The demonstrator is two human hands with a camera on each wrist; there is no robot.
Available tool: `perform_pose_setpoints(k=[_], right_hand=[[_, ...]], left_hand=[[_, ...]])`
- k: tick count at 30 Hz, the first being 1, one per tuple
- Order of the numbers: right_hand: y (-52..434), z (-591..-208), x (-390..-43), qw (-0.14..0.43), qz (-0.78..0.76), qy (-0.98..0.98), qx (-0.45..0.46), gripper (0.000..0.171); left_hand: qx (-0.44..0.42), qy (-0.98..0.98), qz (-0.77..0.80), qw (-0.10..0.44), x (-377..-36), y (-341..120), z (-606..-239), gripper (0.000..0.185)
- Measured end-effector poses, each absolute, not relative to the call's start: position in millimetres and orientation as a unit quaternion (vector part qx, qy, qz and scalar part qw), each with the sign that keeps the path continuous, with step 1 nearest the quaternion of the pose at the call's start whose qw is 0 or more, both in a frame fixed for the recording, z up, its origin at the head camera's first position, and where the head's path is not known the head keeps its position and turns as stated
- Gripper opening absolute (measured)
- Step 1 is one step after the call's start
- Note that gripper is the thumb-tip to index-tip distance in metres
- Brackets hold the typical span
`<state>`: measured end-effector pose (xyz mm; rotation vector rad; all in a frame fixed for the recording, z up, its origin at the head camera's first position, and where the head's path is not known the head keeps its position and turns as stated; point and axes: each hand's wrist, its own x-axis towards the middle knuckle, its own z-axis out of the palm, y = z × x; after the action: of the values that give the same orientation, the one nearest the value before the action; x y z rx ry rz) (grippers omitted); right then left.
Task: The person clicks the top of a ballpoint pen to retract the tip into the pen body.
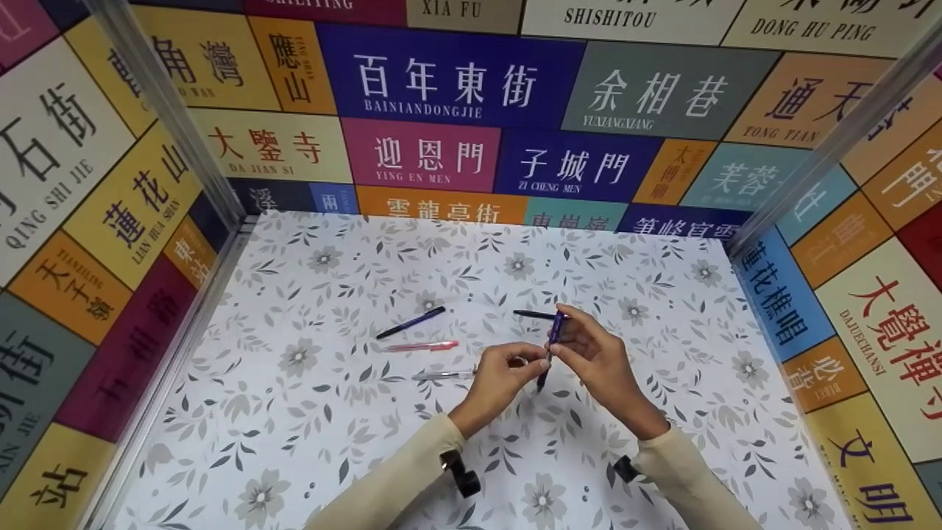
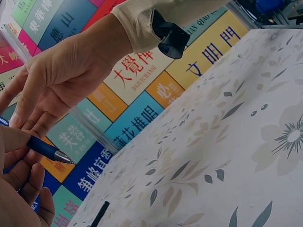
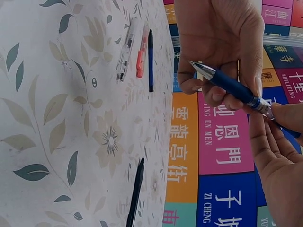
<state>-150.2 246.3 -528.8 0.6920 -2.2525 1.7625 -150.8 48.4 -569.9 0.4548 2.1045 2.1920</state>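
A: Over the floral-print tabletop (image 1: 309,442), mid-frame, both hands meet on one thing. Left to right: dark blue capped pen (image 1: 411,322), pink translucent pen (image 1: 421,346), clear-barrelled pen (image 1: 441,375), then the hands.

B: Grip state?

A: Left hand (image 1: 500,375) pinches the lower barrel of the blue plastic ballpoint pen with the silver metal tip (image 1: 550,346); right hand (image 1: 600,353) has fingers curled round its upper end. Pen is held in the air above the table, roughly upright in the head view, tip pointing down. A thin black pen part (image 1: 533,315) lies on the table just behind the hands; cannot tell whether it's a refill or a cap.

B: Handling?

A: Judging by looks: light, stiff, hard plastic, smooth and a bit slippery. Not fragile, though the tip (image 3: 199,68) is fine and pointed. Best hold is mid-barrel, where the right wrist view shows the left fingers (image 3: 222,97); the section near the clear ring looks like a joint, so it may twist apart there.

B: Readable text?

A: No brand legible on the pen. Wall panels read BAINIANDONGJIE (image 1: 423,110), YING EN MEN (image 1: 412,178), ZI CHENG MEN (image 1: 561,188), DA JIAN SI (image 1: 261,169), QING SHI JIE (image 1: 51,199), DAJUECHANSI (image 1: 872,346), plus Chinese characters.
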Motion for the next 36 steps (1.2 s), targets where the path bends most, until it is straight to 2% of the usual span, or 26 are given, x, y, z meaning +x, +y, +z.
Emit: perform_pose_setpoints(k=[13,20,27,36], right_hand=[[246,-528,-155,0.108,0.599,-0.758,0.235,0.062],[250,-530,-156,0.109,0.589,-0.762,0.247,0.077],[261,-532,-155,0.11,0.601,-0.753,0.245,0.075],[278,-544,-150,0.119,0.604,-0.751,0.239,0.075]], left_hand=[[0.152,0.693,0.704,0.026,-155,49,-566,0.01],[0.177,0.712,0.679,0.02,-163,44,-568,0.011],[0.187,0.75,0.634,-0.017,-174,29,-572,0.009],[0.184,0.783,0.594,-0.012,-187,5,-576,0.013]])
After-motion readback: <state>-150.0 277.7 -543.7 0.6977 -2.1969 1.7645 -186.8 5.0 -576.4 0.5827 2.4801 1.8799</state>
